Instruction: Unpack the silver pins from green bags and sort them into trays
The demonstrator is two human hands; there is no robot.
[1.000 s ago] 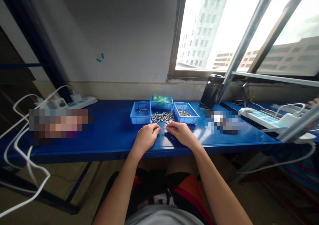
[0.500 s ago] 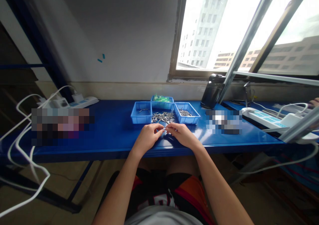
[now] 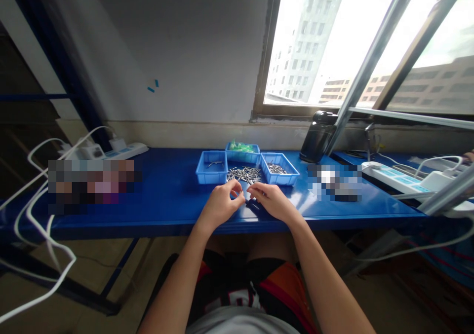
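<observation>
My left hand (image 3: pixel 221 204) and my right hand (image 3: pixel 271 200) rest side by side on the blue table (image 3: pixel 163 196), fingertips nearly touching. Both are pinched closed around something tiny that I cannot make out. Just beyond the fingers lies a loose pile of small metal pins (image 3: pixel 244 174). Behind it stand three blue trays: the left tray (image 3: pixel 211 172) holds a few pins, the right tray (image 3: pixel 278 169) holds several more, and the back tray (image 3: pixel 242 152) holds green parts.
A black jug (image 3: pixel 317 136) stands by the window sill at the right. White power strips with cables lie at the far left (image 3: pixel 118 151) and far right (image 3: pixel 400 179). Blurred patches cover spots on both sides of the table.
The two hands have stayed together in front of the pin pile; the thin pin seen between the fingertips earlier no longer shows. The view shifted slightly.
</observation>
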